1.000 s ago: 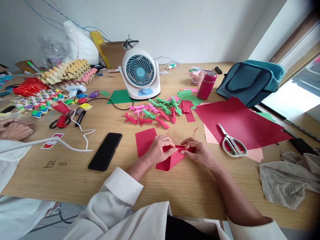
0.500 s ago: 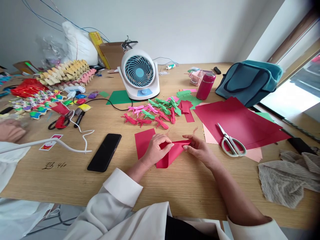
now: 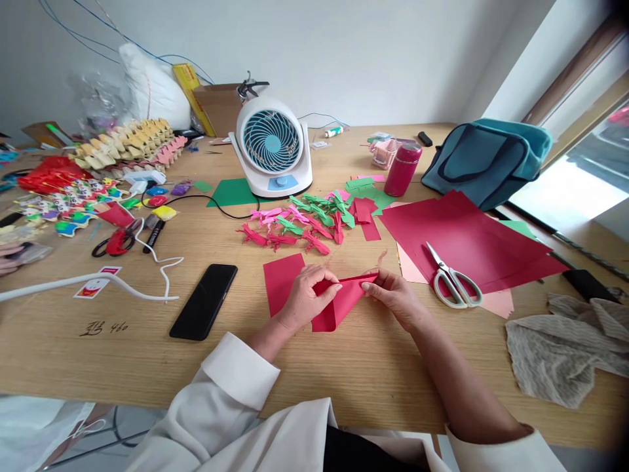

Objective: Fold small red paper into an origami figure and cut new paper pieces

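Note:
Between my two hands is a sheet of red paper (image 3: 348,303), curled over on itself with a diagonal fold. My left hand (image 3: 308,295) pinches its upper left part between thumb and fingers. At the upper right corner my right hand (image 3: 390,295) grips the paper, thumb in front and fingers behind. Flat on the table beside my left hand lies a red paper rectangle (image 3: 282,282), partly covered by that hand. Beyond my hands several folded paper figures (image 3: 314,223) in red, green and pink lie in a cluster.
White-handled scissors (image 3: 455,282) rest on large red sheets (image 3: 472,239) at the right, near a grey cloth (image 3: 550,360). A black phone (image 3: 204,301) lies at the left. Behind stand a fan (image 3: 272,147), a red bottle (image 3: 403,170) and a blue bag (image 3: 486,160). Another person's hand (image 3: 12,255) shows far left.
My right hand's fingers have closed in on the paper corner, and the fold has shifted slightly right. The other person's hand has drawn back toward the left edge.

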Available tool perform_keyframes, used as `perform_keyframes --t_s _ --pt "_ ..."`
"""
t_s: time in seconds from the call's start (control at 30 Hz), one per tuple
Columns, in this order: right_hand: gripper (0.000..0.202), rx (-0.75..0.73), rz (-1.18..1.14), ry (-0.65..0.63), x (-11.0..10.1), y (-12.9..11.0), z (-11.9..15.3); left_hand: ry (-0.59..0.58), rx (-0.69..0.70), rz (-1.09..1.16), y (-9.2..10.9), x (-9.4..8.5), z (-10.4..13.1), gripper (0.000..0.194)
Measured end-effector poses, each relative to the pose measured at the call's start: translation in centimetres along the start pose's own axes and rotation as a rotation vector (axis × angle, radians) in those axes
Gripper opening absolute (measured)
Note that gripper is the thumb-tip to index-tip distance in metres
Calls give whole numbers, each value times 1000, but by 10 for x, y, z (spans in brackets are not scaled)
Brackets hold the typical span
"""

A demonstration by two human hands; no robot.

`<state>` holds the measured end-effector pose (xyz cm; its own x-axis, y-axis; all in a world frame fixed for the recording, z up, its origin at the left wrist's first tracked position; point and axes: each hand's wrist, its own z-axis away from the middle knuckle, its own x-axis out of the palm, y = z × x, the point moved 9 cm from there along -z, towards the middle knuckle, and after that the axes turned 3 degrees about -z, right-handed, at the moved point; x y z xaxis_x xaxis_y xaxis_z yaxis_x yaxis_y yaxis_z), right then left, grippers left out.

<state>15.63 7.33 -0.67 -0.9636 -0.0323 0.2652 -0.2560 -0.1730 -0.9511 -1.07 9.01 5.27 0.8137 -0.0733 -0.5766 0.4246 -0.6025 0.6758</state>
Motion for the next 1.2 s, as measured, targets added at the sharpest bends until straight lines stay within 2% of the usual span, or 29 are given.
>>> perform_keyframes --t_s 0.43,0.77,1.2 --pt "39 31 -30 65 -7 3 0 3 -51 27 -5 0 0 8" --pt "41 -28 -37 149 -17 2 -1 14 -51 6 -5 -1 0 9" --pt "39 37 -188 114 -16 10 -2 10 -77 60 -8 -2 1 8"
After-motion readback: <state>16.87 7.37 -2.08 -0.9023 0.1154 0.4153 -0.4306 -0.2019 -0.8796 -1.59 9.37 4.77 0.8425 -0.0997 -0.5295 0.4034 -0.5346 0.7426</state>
